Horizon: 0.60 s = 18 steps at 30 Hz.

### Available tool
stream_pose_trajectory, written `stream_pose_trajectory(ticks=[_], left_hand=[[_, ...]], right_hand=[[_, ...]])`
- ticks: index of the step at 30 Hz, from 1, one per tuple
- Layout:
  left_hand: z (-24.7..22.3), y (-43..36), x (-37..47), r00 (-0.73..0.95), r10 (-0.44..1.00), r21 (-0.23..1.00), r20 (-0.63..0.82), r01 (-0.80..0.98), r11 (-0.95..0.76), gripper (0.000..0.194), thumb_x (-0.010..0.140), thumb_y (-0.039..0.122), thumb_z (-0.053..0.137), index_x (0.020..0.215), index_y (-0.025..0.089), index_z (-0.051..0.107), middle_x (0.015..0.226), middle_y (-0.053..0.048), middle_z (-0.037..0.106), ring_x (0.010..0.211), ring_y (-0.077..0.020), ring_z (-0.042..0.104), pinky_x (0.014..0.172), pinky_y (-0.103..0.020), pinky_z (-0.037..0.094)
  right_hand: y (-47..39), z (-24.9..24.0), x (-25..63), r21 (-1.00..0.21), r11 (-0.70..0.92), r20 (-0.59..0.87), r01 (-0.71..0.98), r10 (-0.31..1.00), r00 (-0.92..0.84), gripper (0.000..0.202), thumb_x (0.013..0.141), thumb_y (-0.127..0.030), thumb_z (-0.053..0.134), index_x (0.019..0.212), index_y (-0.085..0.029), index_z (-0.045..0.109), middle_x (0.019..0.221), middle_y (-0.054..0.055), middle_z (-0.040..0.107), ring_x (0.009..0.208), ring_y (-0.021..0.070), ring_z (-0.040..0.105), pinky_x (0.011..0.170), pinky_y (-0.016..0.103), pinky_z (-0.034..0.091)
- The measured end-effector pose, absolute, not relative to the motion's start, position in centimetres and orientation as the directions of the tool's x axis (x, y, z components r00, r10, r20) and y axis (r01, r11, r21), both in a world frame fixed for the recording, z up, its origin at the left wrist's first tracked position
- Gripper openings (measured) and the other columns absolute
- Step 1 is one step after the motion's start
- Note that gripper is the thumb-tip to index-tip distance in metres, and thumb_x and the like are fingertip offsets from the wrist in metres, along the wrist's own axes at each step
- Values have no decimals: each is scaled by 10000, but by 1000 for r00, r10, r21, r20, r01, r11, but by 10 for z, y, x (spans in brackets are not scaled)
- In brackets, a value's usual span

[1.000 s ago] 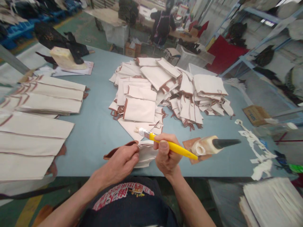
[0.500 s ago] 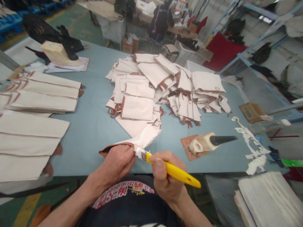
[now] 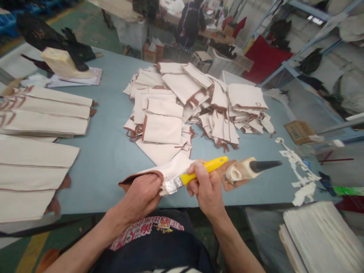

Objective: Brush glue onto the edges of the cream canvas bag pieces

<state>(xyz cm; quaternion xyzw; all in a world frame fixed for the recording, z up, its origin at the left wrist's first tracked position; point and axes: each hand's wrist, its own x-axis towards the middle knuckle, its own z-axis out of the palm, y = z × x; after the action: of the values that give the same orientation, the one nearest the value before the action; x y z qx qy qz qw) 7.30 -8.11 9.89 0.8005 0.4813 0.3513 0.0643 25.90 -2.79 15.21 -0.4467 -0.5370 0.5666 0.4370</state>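
Head view: The left hand (image 3: 146, 191) is at the near edge of the table (image 3: 105, 163), left of the right hand (image 3: 209, 187). Its fingers are closed and pinch the held fabric piece (image 3: 176, 166), a cream part with a brown border. The border opens into a curved fold on the left side of the hand; the cream portion extends to the far right, toward the main pile.

The right hand grips the yellow handle of the brush (image 3: 204, 170) between thumb and fingers. The white-coated bristle end points left and lies at the held fabric piece, just beside the left fingertips. The handle end points to the far right. In the preceding frame, the handle end pointed to the near right; the brush has been rotated, while the bristle end remains by the left hand. One frame earlier still, the bristle end was raised and pointed to the far left. The left hand maintains its hold.

Right of the right hand, the cream container (image 3: 241, 169) with a black tapered part rests on a brown square. Beyond the hands is the main pile (image 3: 178, 89) of brown-edged cream pieces. Stacked pieces (image 3: 32, 165) occupy the left side of the table. White scraps (image 3: 297, 172) and a cardboard box (image 3: 299, 132) are at the right. A person (image 3: 190, 24) is in the far background.
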Motion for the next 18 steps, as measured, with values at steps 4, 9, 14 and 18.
stream_pose_trajectory(ticks=[4,9,14,18], left_hand=[[99,-81,71,241,840,462,486,745,-481,272,932,32,431,779,258,431,685,-14,602,625,-208,590,611,-315,440],[104,-79,68,268,857,499,440,720,-482,280,950,46,423,767,257,419,682,2,580,609,-188,580,602,-301,420],[109,-78,69,225,895,550,385,723,-418,276,948,52,417,757,252,427,676,10,584,581,-182,570,584,-301,402],[108,-78,69,222,902,586,371,697,-413,250,959,65,422,788,239,478,697,-5,616,617,-193,603,597,-294,432]], right_hand=[[-21,156,275,-991,128,127,30,991,-48,367,1056,-460,539,795,-219,628,455,-105,388,365,87,359,398,200,347],[-30,179,285,-659,666,527,351,741,-416,112,1022,-205,558,1006,-231,665,713,-24,663,575,120,606,565,232,482],[-40,193,274,-376,836,434,400,540,-721,135,1042,-161,531,1021,-200,659,744,8,651,626,144,626,578,247,468],[-53,184,268,-390,841,422,376,526,-738,180,1077,-202,493,1008,-187,659,709,5,627,593,144,604,553,250,461]])
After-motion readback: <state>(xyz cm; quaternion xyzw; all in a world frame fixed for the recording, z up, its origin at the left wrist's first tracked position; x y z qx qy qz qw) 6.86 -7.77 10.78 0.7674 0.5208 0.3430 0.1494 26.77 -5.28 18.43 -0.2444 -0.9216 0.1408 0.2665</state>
